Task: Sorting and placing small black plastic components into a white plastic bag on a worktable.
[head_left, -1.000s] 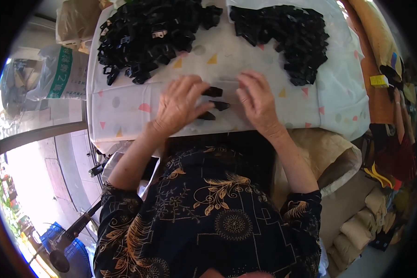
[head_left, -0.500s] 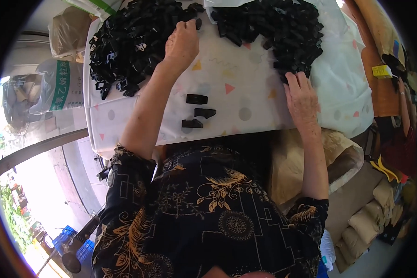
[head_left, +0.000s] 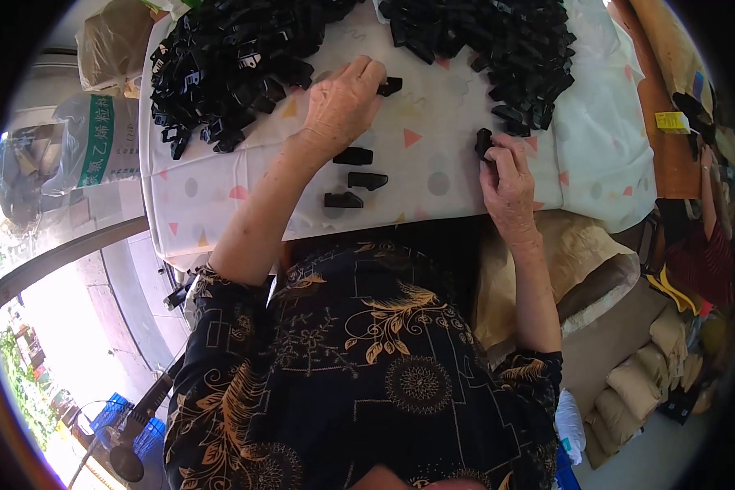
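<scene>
My left hand (head_left: pixel 345 104) is closed on a small black plastic part (head_left: pixel 392 86), which sticks out to the right of its fingertips. Between the thumb and fingers of my right hand (head_left: pixel 508 184) is another black part (head_left: pixel 483 144), held above the cloth near the right front. Three loose black parts lie in a short column near the table's front edge: an upper one (head_left: pixel 354 156), a middle one (head_left: pixel 367 180) and a lower one (head_left: pixel 344 200). A big heap of black parts (head_left: pixel 212 77) spreads at the far left, a second heap (head_left: pixel 527 57) at the far right.
A white cloth with coloured shapes (head_left: pixel 438 183) covers the table. Beside its right front corner an open tan sack (head_left: pixel 580 261) stands low. Clear plastic bags (head_left: pixel 106 151) are at the left. At the far right a person's arm (head_left: pixel 707 192) shows near a small yellow box (head_left: pixel 672 122).
Both hands have drawn back from the heaps toward me, each now carrying a black part. The left has also moved right. The whole view has shifted slightly.
</scene>
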The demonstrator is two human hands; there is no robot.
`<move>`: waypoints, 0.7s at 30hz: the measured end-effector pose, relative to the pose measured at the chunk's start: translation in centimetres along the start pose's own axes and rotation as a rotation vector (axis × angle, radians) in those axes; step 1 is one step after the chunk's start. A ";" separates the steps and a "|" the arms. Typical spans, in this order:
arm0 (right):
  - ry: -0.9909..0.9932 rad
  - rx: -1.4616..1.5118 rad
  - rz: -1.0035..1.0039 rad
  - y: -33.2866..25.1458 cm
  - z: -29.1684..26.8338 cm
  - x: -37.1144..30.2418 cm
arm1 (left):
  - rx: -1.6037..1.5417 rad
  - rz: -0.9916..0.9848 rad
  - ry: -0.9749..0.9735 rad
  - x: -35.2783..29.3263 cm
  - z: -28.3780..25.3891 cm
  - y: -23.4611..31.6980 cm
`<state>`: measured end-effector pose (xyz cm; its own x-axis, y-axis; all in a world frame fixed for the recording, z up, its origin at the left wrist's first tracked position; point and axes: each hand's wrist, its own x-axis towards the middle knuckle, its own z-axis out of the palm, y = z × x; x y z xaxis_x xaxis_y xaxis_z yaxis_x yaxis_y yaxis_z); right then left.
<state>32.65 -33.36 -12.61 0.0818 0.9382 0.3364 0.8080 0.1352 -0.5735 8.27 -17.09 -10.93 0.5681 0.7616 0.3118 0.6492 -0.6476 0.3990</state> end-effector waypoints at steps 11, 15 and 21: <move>0.072 0.120 0.157 -2.1 0.8 1.5 | -0.145 -0.029 -0.088 -1.9 -0.5 0.4; 0.068 0.261 -0.055 -5.3 2.6 5.0 | -0.196 -0.047 -0.172 -1.9 -0.4 -0.7; 0.024 0.244 -0.112 -5.3 6.1 6.9 | -0.280 -0.030 -0.075 -1.9 0.3 -0.9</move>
<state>25.37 -25.63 -11.84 0.0157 0.9056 0.4238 0.6485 0.3134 -0.6937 6.74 -17.99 -12.16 0.5934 0.7698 0.2352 0.5073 -0.5845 0.6333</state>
